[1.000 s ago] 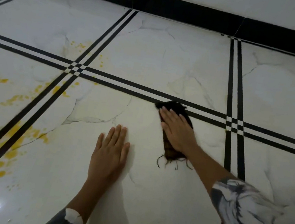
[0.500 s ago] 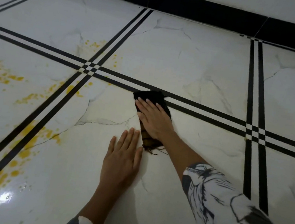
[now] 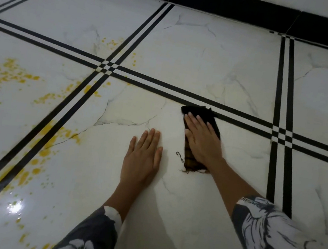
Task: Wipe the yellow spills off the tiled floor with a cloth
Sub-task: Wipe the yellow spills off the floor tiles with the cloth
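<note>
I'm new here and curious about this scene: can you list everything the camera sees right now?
Floor: one, white marbled tiles with black double stripes, fills the view.
Baseboard: one, black, along the far wall.
Spills: many splatters, yellow, on the left tiles and along the left stripes.
Cloth: one, dark with a frayed brownish end, on the middle tile under the right hand.
Left hand: one, flat on the bare floor, beside the cloth.
Right hand: one, flat, pressing the cloth.
Sleeves: two, dark and white patterned, bottom edge.

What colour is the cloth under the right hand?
Black, with a brownish frayed end near the wrist; the cloth shows in the head view, pressed flat by the right hand.
</note>
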{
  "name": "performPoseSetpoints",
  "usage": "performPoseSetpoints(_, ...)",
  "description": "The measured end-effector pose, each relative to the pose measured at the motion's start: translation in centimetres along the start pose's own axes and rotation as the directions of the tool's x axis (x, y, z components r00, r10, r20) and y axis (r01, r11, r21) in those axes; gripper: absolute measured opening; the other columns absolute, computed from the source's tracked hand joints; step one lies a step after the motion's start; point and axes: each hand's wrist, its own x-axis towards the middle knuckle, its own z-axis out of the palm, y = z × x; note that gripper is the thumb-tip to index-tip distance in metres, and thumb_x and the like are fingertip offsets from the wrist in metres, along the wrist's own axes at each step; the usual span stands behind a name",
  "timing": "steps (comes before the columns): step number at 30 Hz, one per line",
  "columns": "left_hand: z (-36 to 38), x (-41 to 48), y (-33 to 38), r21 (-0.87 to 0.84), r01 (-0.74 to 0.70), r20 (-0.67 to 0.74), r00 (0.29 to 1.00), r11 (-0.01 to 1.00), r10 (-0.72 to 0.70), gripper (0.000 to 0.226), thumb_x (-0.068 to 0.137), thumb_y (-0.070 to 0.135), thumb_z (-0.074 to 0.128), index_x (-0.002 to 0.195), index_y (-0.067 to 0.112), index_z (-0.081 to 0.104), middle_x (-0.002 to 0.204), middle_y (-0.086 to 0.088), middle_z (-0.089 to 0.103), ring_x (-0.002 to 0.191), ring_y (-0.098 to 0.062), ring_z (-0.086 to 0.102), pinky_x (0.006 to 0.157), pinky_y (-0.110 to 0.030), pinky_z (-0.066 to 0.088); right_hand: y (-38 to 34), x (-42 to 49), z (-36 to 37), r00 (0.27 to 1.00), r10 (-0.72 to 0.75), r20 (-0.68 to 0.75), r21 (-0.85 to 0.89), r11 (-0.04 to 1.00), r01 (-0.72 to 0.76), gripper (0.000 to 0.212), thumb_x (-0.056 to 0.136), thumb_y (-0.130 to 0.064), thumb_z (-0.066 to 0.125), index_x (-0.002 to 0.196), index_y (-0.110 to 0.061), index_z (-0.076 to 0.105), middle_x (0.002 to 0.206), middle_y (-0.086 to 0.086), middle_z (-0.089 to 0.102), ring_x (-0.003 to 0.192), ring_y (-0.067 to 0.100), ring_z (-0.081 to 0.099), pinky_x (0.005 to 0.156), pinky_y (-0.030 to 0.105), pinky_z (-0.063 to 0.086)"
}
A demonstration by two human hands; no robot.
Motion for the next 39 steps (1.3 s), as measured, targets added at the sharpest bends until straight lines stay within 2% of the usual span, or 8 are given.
performPoseSetpoints(4,-0.4,0.4,0.0,-0.076,-0.005,0.034,0.999,0.997,0.008,0.059,0.094,0.043,0.01,0.148,0.019,0.013,0.157,0.002,0.013,0.145,-0.012,0.007,0.114,-0.029,-0.005,0.2,-5.1,0.7,0.944,0.319,-0.089,0.045,0.948,-0.316,0.057,0.096,-0.039,0.006,0.147,-0.015,0.014,0.156,0.001,0.016,0.144,0.02,0.015,0.116,0.037,0.01)
performPoseSetpoints(10,-3.0,-3.4,2.9,-0.706,0.115,-0.121,0.953,0.698,-0.279,0.042,0.102,0.024,0.029,0.142,0.014,0.036,0.151,-0.002,0.033,0.141,-0.011,0.024,0.117,-0.029,0.014,-7.8,-12.8,1.7,0.986,0.163,-0.034,0.363,0.921,-0.14,0.053,0.097,-0.038,0.017,0.141,-0.015,0.036,0.148,0.002,0.037,0.136,0.019,0.036,0.111,0.038,0.026)
performPoseSetpoints(15,-0.1,-6.1,10.4,-0.579,0.03,0.012,1.0,0.814,-0.028,0.047,0.101,0.02,0.027,0.147,0.011,0.022,0.156,-0.004,0.02,0.143,-0.012,0.016,0.115,-0.022,0.007,-2.6,-12.7,-3.0,0.844,0.535,0.036,0.902,0.346,-0.258,0.043,0.099,-0.041,0.024,0.139,-0.031,0.036,0.151,-0.007,0.029,0.138,0.008,0.025,0.117,0.034,0.013)
performPoseSetpoints(20,3.0,-7.6,10.8,-0.065,-0.073,0.1,0.992,0.995,0.079,0.066,0.094,0.039,-0.007,0.148,0.007,0.012,0.157,-0.007,0.013,0.145,-0.018,0.008,0.115,-0.033,-0.007,0.5,-13.0,-3.8,0.861,0.507,-0.046,0.691,0.638,-0.339,0.048,0.1,-0.039,0.014,0.144,-0.024,0.027,0.155,-0.005,0.017,0.144,0.011,0.005,0.117,0.032,-0.003)
performPoseSetpoints(24,2.2,-13.9,4.1,0.102,0.006,-0.04,0.999,0.995,-0.002,0.056,0.094,0.035,0.027,0.141,0.008,0.038,0.147,-0.006,0.04,0.135,-0.018,0.038,0.114,-0.038,0.022,-3.8,-13.5,-2.3,0.944,0.331,-0.003,0.484,0.826,-0.288,0.048,0.1,-0.035,0.017,0.144,-0.019,0.028,0.155,-0.002,0.018,0.144,0.014,0.007,0.116,0.031,-0.003)
performPoseSetpoints(28,0.7,-12.3,1.9,0.051,0.331,-0.135,0.937,0.942,-0.322,0.056,0.092,0.034,0.029,0.138,0.005,0.042,0.143,-0.01,0.045,0.131,-0.022,0.044,0.109,-0.045,0.028,-8.6,-13.0,-0.7,0.99,0.117,0.081,0.398,0.907,-0.14,0.049,0.099,-0.035,0.018,0.145,-0.019,0.022,0.156,-0.002,0.014,0.144,0.013,0.005,0.116,0.032,-0.003)
performPoseSetpoints(34,0.5,-22.3,1.6,0.056,0.156,-0.026,0.988,0.986,-0.154,0.056,0.093,0.036,0.033,0.143,0.011,0.035,0.149,-0.003,0.036,0.137,-0.016,0.034,0.112,-0.036,0.018,-13.6,-12.3,-0.1,0.995,-0.002,0.102,0.405,0.914,-0.04,0.049,0.099,-0.037,0.021,0.145,-0.019,0.025,0.156,-0.002,0.015,0.144,0.013,0.006,0.116,0.032,-0.003)
performPoseSetpoints(39,-1.5,-21.5,-3.0,0.045,0.563,-0.154,0.82,0.825,-0.551,0.057,0.093,0.036,0.025,0.143,0.009,0.032,0.149,-0.005,0.036,0.138,-0.018,0.034,0.114,-0.039,0.018,-17.5,-13.7,2.0,0.989,-0.063,0.137,0.279,0.96,0.023,0.054,0.098,-0.04,0.02,0.147,-0.017,0.017,0.157,0.001,0.009,0.145,0.016,0.004,0.117,0.037,-0.001)
